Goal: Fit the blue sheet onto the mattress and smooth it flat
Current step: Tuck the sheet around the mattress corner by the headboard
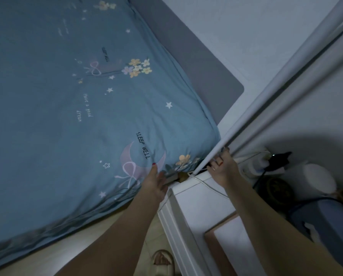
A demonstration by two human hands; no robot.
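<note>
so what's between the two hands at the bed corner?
Head view: white curtain edge and a white cable on the white cabinet top, between left hand and right hand.

Printed in black on the blue sheet [71, 108], "SLEEP WELL" appears twice: near the bed's corner and farther up. Pale script between reads roughly "have a good dream"; other lettering is illegible.

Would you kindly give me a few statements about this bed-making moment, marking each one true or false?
1. The left hand touches the blue sheet near the mattress corner. True.
2. The right hand lies flat on the sheet. False: it grips the white curtain edge beside the bed.
3. The sheet is plain blue. False: it bears stars, flowers and "SLEEP WELL".
4. A grey headboard runs along the sheet's far edge. True.
</note>
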